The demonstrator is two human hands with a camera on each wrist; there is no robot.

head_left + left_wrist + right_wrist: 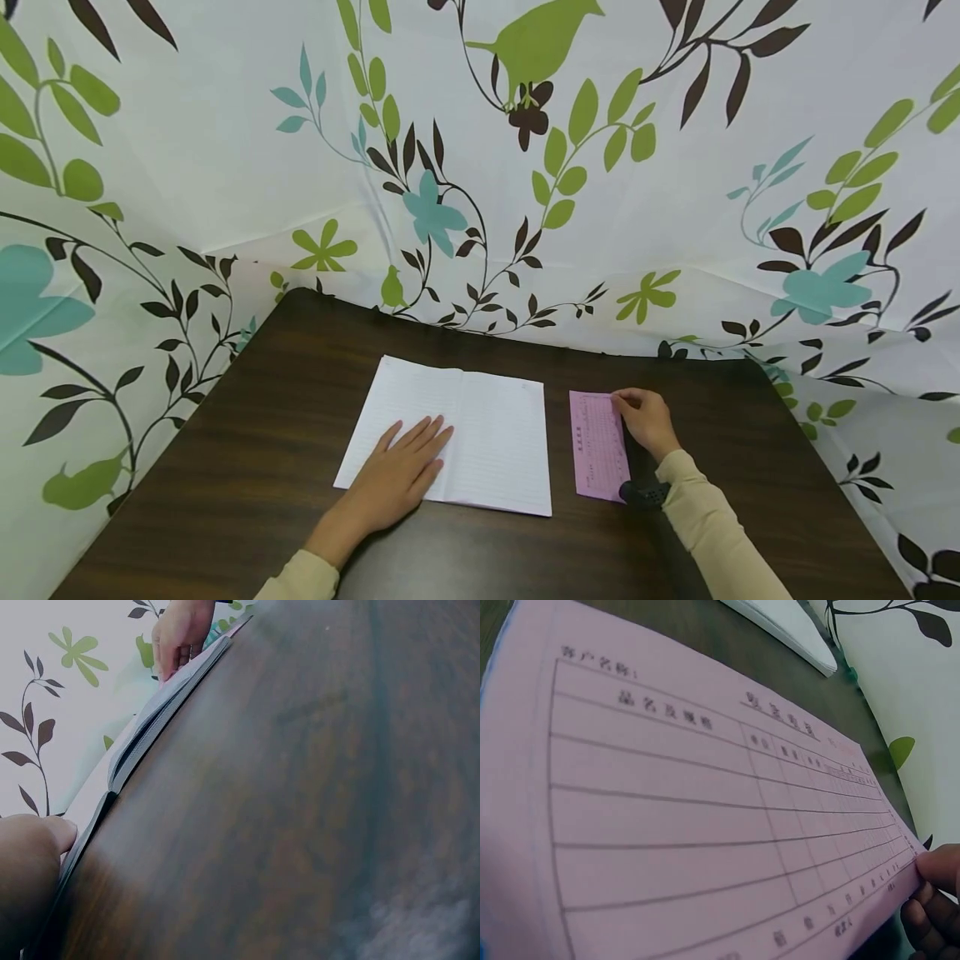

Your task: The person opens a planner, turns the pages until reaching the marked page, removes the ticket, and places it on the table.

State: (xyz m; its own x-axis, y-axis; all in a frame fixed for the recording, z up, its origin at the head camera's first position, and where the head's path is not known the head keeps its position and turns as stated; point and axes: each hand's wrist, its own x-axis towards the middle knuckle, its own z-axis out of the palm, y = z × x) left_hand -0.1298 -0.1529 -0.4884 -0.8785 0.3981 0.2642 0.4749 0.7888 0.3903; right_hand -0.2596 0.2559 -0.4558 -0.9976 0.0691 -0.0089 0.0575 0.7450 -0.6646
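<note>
An open notebook (498, 442) with lined white pages lies on the dark wooden table. My left hand (405, 471) rests flat on its left page, fingers spread and straight. To the right of the notebook is a pink printed form slip (598, 446), set lengthwise away from me. With thumb and fingers my right hand (647, 421) pinches the slip's far right corner. In the right wrist view the slip (667, 817) shows a ruled table with printed characters, and the thumb (941, 868) lies over its corner. The left wrist view shows the notebook's near edge (142, 746) low along the tabletop.
The dark wood table (247, 467) extends around the notebook and slip. Behind it and at both sides hangs a white cloth (225, 167) printed with leaves, flowers and birds. A dark wristband (643, 495) is on the right wrist, beside the slip's near end.
</note>
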